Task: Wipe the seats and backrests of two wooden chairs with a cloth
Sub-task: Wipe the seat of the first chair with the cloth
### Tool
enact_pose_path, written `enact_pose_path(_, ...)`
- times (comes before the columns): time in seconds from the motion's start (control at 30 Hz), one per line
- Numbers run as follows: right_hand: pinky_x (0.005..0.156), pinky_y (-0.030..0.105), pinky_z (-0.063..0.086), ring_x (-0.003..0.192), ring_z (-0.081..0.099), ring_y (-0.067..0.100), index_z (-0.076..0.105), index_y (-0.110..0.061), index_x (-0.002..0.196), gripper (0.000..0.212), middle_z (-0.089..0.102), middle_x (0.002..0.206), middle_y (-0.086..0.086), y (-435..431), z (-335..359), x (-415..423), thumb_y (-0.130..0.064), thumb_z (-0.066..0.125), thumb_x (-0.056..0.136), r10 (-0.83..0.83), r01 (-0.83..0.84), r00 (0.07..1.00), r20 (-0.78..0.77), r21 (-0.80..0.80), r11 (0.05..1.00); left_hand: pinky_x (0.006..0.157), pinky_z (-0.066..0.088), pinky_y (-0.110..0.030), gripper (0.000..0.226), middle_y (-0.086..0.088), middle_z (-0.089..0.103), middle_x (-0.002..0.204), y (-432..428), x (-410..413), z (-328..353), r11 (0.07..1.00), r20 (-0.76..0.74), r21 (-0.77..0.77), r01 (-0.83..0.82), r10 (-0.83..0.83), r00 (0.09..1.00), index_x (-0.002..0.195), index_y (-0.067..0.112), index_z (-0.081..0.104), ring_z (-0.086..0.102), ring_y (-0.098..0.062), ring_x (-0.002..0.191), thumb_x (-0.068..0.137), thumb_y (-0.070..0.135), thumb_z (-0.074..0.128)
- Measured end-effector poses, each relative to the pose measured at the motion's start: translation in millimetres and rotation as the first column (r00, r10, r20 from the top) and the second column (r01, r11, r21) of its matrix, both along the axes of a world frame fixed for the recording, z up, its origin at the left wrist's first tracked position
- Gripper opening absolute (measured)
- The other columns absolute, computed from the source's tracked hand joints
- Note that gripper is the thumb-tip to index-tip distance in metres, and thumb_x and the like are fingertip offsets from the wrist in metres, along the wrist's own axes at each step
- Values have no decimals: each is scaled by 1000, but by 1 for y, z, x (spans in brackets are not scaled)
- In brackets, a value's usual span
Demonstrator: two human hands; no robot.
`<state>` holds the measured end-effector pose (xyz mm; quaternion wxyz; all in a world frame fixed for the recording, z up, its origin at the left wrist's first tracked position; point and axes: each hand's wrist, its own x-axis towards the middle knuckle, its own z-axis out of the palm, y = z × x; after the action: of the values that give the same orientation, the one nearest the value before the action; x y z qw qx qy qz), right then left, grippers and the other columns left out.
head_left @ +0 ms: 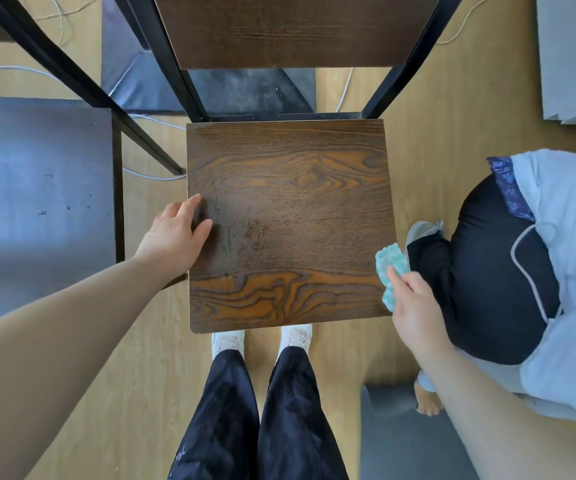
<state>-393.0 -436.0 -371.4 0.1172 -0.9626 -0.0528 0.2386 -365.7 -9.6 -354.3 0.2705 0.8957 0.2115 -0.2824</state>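
Observation:
A wooden chair stands directly below me, its dark-grained seat [290, 223] square to my view and its backrest [297, 29] rising at the top between black metal posts. My left hand [175, 237] rests flat on the seat's left edge, fingers spread, holding nothing. At the seat's right edge my right hand [414, 306] grips a turquoise and white cloth [392, 268], which touches the seat's rim. A second chair's dark seat [37, 202] lies to the left, with glare on it.
Another person [522, 265] in dark trousers and a pale top crouches close on the right. My feet in white shoes [262, 337] stand at the seat's front edge. Cables [148, 173] trail over the wooden floor. A grey mat [404, 438] lies at lower right.

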Motion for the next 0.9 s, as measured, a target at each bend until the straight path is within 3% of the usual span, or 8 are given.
enact_pose_path(0.13, 80, 35, 54, 93, 52, 19, 45, -6, 145, 66, 52, 108, 5, 11, 7, -36, 13, 60, 83, -137, 137, 990, -24, 6, 991, 112, 37, -50, 62, -9, 39, 153, 2, -1, 1, 1000, -1, -3, 5, -5, 1000, 159, 29, 21, 37, -31, 140, 104, 49, 40)
enact_pose_path(0.3, 79, 33, 55, 95, 59, 22, 39, -11, 149, 66, 50, 121, 3, 74, 7, -69, 2, 60, 87, -140, 150, 984, -113, 80, 985, 112, 37, -51, 61, -8, 40, 153, 7, -3, -1, 1000, 3, -10, 12, -12, 1000, 159, 29, 20, 37, -32, 140, 104, 48, 40)
enact_pose_path(0.4, 74, 30, 53, 92, 56, 18, 30, -20, 152, 71, 46, 125, -3, 121, 8, -84, -9, 58, 88, -50, 61, 990, -136, 80, 995, 111, 39, -51, 61, -6, 40, 153, 9, -5, -4, 1000, 9, -19, 7, -7, 1000, 159, 30, 20, 38, -30, 140, 104, 49, 39)
enact_pose_path(0.5, 92, 30, 45, 115, 50, 23, 30, -21, 152, 76, 43, 135, 0, 177, 9, -99, 0, 57, 84, 65, 5, 967, -246, 272, 962, 112, 39, -52, 61, -6, 40, 153, 10, -5, -6, 1000, 18, -20, -3, 3, 1000, 159, 30, 20, 38, -30, 140, 104, 49, 40)
enact_pose_path(0.6, 96, 34, 44, 119, 49, 27, 32, -17, 150, 74, 43, 137, 3, 233, 3, -109, 0, 62, 84, 291, -166, 919, -265, 410, 897, 112, 40, -52, 61, -6, 40, 154, 10, -6, -6, 1000, 27, -9, 1, -1, 1000, 158, 30, 21, 39, -30, 140, 104, 49, 40)
enact_pose_path(0.7, 101, 35, 44, 126, 45, 25, 34, -13, 149, 66, 39, 142, 5, 272, 4, -108, -3, 61, 90, 373, -193, 875, -309, 484, 854, 114, 39, -51, 61, -5, 37, 157, 10, -8, -3, 1000, 20, -18, 7, -6, 1000, 159, 30, 19, 38, -29, 142, 104, 47, 39)
enact_pose_path(0.83, 85, 29, 42, 100, 51, 21, 52, -11, 136, 37, 48, 118, 8, 268, 15, -83, -12, 48, 98, 283, -65, 908, -308, 565, 823, 113, 40, -52, 60, -5, 37, 157, 13, -8, -1, 1000, 34, -15, 3, -3, 999, 159, 29, 20, 41, -29, 140, 104, 48, 39)
enact_pose_path(0.9, 80, 19, 38, 91, 52, 18, 60, -13, 131, 38, 51, 103, 6, 240, 25, -58, -12, 49, 95, 160, 57, 944, -288, 621, 782, 112, 39, -52, 60, -5, 38, 157, 15, -6, -1, 1000, 34, -12, -5, 5, 999, 158, 30, 21, 41, -30, 139, 104, 47, 39)
